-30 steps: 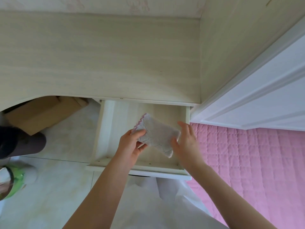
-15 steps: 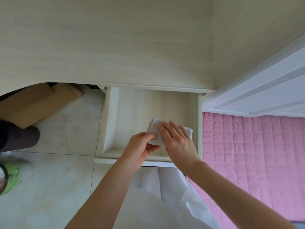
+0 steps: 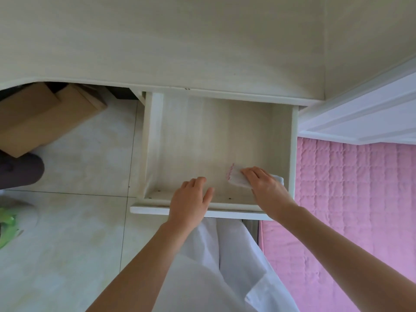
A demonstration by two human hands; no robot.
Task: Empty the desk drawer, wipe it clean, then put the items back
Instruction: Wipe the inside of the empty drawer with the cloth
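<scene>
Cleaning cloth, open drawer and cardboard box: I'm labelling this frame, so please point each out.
cleaning cloth [image 3: 235, 178]: head view, on its bare left part beside the pink edge.
drawer [image 3: 293, 149]: head view, on its right side wall.
cardboard box [image 3: 45, 118]: head view, on its top face.

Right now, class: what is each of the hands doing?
Left hand: open, holding nothing, over the drawer front.
Right hand: open, pressing the cloth flat.

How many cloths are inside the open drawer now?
1. The cloth lies in the drawer, near its front right corner, under the right hand.
</scene>
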